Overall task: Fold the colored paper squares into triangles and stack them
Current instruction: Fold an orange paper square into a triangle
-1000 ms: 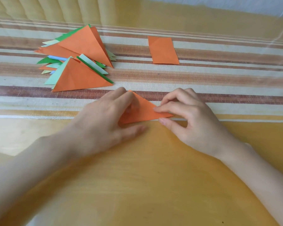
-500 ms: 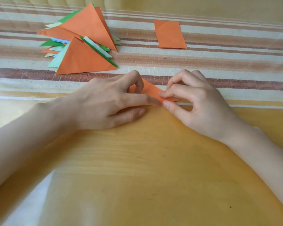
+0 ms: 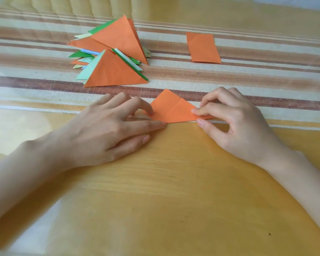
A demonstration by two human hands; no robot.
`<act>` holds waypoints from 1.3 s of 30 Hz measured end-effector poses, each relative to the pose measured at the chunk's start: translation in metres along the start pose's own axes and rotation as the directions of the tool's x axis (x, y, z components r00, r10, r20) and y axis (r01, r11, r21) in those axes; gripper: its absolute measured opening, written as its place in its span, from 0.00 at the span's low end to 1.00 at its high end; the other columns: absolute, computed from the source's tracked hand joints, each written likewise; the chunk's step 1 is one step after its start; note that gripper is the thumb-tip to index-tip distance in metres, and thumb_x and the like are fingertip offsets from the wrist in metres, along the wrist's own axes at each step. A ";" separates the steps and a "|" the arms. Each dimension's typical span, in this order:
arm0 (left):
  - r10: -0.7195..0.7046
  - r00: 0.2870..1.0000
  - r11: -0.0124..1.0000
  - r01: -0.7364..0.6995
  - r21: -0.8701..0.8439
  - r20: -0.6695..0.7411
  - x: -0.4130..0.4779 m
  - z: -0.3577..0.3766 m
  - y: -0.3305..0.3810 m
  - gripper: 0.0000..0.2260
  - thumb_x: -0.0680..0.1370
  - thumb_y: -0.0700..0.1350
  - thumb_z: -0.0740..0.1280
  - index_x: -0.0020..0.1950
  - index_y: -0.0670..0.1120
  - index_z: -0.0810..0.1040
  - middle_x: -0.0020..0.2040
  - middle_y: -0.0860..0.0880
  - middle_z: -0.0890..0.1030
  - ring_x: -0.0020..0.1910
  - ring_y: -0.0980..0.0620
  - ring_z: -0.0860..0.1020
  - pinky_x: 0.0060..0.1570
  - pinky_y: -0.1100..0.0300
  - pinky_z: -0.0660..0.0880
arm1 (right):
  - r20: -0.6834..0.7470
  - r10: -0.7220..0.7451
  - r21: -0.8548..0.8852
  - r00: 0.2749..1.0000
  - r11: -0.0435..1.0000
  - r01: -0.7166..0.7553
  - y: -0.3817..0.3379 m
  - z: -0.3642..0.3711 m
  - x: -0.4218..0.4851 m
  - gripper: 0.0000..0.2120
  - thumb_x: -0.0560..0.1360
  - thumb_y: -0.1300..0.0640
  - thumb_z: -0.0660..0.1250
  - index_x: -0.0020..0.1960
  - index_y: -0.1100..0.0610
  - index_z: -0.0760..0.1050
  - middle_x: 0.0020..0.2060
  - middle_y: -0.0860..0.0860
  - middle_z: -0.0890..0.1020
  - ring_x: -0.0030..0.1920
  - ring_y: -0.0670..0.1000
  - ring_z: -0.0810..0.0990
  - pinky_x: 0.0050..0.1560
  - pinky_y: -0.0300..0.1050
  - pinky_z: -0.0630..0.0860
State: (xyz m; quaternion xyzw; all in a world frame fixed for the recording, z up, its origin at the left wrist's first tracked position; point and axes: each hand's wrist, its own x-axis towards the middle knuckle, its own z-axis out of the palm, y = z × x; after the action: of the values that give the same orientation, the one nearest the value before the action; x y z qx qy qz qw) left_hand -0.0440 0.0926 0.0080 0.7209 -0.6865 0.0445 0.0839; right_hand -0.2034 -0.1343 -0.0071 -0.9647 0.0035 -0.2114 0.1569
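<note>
A small orange paper triangle (image 3: 173,109) lies flat at the seam between the striped cloth and the yellow surface. My left hand (image 3: 116,130) presses its left corner down with the fingertips. My right hand (image 3: 235,122) pinches its right corner between thumb and index finger. Behind it to the left sits a loose pile of folded triangles (image 3: 115,52), mostly orange with green, pale green and blue edges showing. An unfolded orange paper (image 3: 203,48) lies flat at the back right.
The striped cloth (image 3: 248,78) covers the far half of the table. The smooth yellow surface (image 3: 174,182) fills the near half, under my forearms. A ribbed cream backrest (image 3: 72,6) runs along the far edge.
My left fingers have slid off the middle of the orange triangle to its left corner, uncovering its top and centre crease. My right hand still holds the right corner.
</note>
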 end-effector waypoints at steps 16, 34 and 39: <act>-0.688 0.718 0.710 0.640 -0.295 -0.099 0.022 0.012 0.049 0.26 0.70 0.69 0.52 0.53 0.53 0.75 0.49 0.53 0.72 0.54 0.50 0.69 0.49 0.54 0.64 | 0.030 0.073 -0.014 0.997 0.997 -0.072 -0.021 0.006 -0.003 0.10 0.77 0.55 0.61 0.48 0.61 0.76 0.59 0.54 0.78 0.64 0.52 0.71 0.64 0.45 0.67; -0.594 0.795 0.480 0.227 -0.847 -0.123 0.044 0.010 0.046 0.16 0.75 0.39 0.69 0.58 0.54 0.73 0.46 0.57 0.80 0.46 0.56 0.80 0.49 0.65 0.76 | 0.128 0.354 0.465 0.926 0.803 -0.372 -0.030 -0.016 0.000 0.15 0.72 0.43 0.67 0.57 0.46 0.76 0.47 0.42 0.80 0.55 0.43 0.76 0.54 0.28 0.66; -0.583 0.803 0.415 0.165 -0.895 -0.123 0.044 0.010 0.052 0.16 0.72 0.50 0.70 0.58 0.56 0.72 0.49 0.56 0.80 0.50 0.55 0.81 0.48 0.63 0.77 | 0.223 0.412 0.665 0.884 0.598 -0.447 -0.038 -0.012 0.001 0.05 0.72 0.57 0.72 0.46 0.49 0.80 0.38 0.44 0.83 0.40 0.42 0.78 0.43 0.31 0.69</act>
State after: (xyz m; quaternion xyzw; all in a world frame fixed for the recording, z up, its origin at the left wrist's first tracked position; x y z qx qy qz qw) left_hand -0.0945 0.0457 0.0087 0.6936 -0.3968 -0.1652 0.5780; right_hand -0.2092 -0.1015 0.0153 -0.8069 0.1512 -0.1303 0.5560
